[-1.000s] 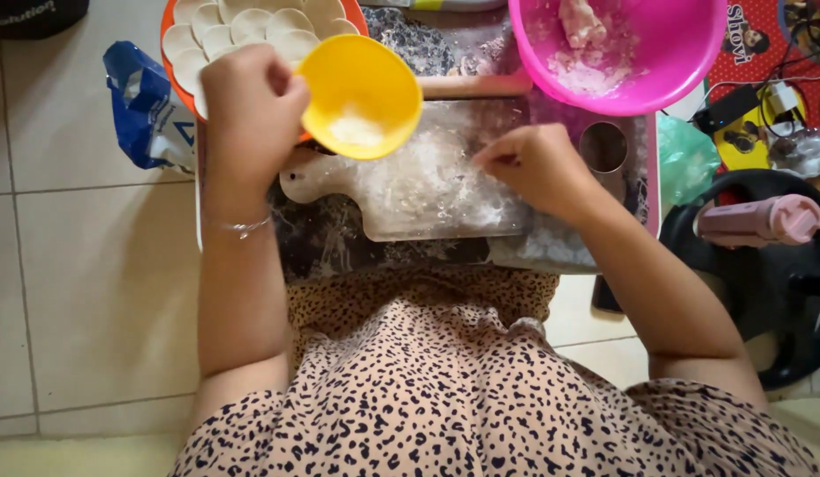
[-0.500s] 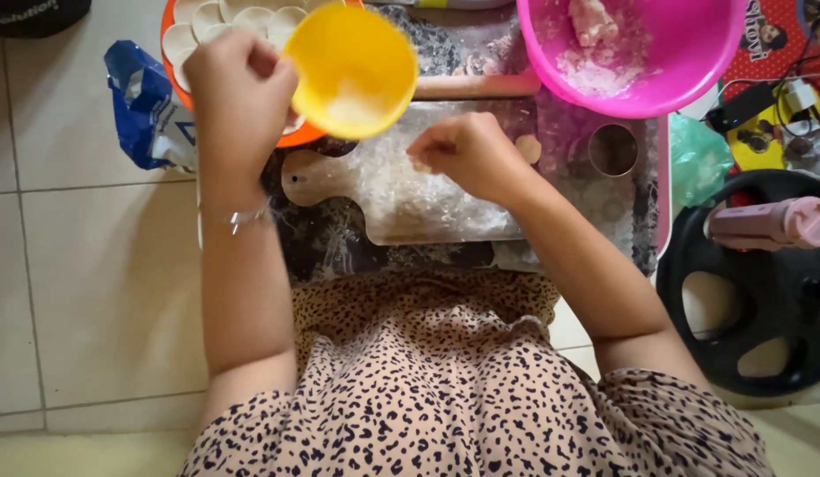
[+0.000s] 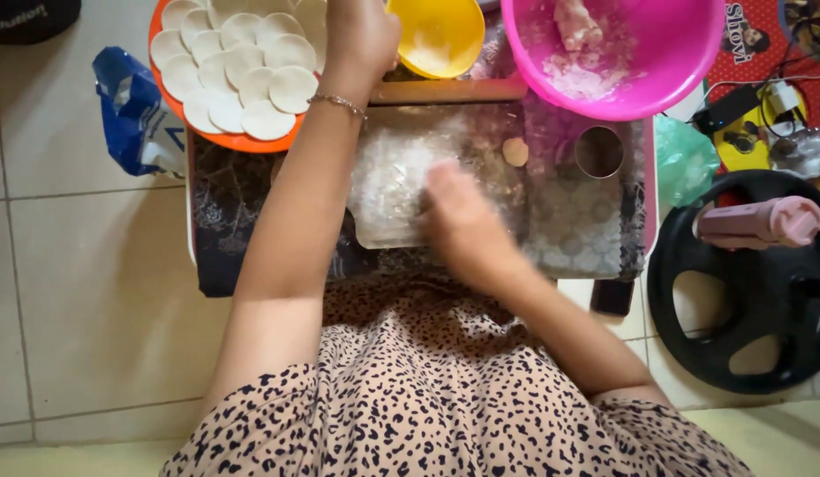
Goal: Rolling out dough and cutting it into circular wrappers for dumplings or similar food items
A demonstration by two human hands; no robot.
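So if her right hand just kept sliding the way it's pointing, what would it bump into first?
The right hand, blurred, points up and away across the floured board. Straight on, it would probably meet the wooden rolling pin first, with the yellow bowl just beyond; depth is hard to judge.

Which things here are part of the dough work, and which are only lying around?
In use: yellow bowl, floured board, rolling pin, dough rounds, pink bowl, round cutter.
Lying about: blue bag, black wheel, pink bottle.

blue-white bag [image 3: 132, 110] — left, green bag [image 3: 683, 159] — right
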